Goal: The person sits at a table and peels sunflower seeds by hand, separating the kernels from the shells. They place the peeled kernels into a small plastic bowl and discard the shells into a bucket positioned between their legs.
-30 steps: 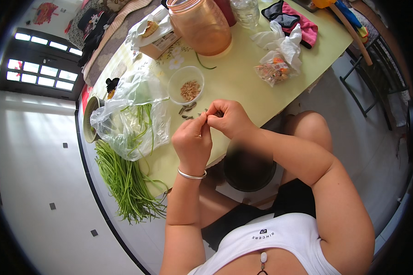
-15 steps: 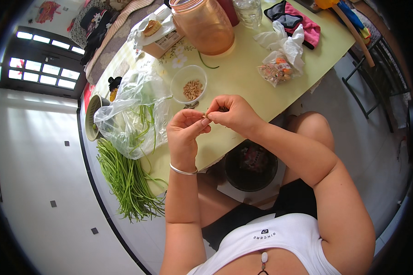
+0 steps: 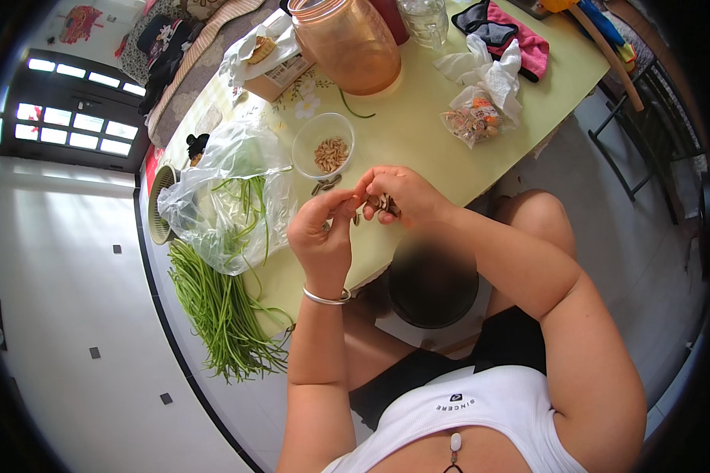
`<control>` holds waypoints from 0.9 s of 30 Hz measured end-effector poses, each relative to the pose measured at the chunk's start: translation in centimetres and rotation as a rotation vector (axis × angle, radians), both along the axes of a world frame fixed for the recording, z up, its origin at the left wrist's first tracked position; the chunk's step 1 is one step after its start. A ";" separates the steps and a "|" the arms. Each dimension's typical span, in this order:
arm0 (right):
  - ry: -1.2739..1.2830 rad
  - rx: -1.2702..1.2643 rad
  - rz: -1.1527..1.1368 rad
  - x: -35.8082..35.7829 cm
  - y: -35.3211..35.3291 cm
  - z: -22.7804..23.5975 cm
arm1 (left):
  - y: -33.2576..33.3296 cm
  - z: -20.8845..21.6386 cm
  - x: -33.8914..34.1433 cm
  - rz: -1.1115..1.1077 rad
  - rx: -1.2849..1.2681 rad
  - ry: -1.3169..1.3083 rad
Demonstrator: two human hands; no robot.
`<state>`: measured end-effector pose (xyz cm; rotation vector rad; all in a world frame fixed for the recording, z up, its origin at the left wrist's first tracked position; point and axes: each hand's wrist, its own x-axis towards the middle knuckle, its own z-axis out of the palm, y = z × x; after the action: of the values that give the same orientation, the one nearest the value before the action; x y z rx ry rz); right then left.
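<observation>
Over the near edge of the table, my two hands meet at the fingertips. My right hand is closed around several small dark, elongated seeds or shells, held under its curled fingers. My left hand, with a bracelet at the wrist, pinches against the right fingertips; what it holds is too small to make out. One dark seed or shell shows just below the fingertips. Beyond my hands stands a clear plastic bowl containing pale brown kernels. Several dark seeds lie beside it on the table.
Left of my hands lie a clear plastic bag and a bundle of long green stems. A large amber jar and a box stand farther back. A packet lies right. Below is a black bin.
My left hand has shifted slightly right, its fingers now more upright. My right hand has turned, so the dark seeds or shells in it show more plainly.
</observation>
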<state>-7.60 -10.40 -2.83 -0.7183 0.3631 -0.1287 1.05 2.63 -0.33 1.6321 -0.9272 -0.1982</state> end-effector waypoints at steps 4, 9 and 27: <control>0.033 0.045 -0.010 0.2 0.1 -0.7 | -0.4 0.1 0.4 0.031 0.029 -0.211; 0.055 0.002 -0.133 0.1 -0.2 -0.8 | -1.8 1.2 3.8 0.317 0.014 -0.536; 0.085 0.062 -0.258 -0.2 -0.8 -0.2 | -2.6 1.9 1.7 -0.005 0.240 -0.524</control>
<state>-7.76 -11.16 -3.02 -0.6150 0.5388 -0.3305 2.74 0.07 1.57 1.9480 -1.3417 0.1297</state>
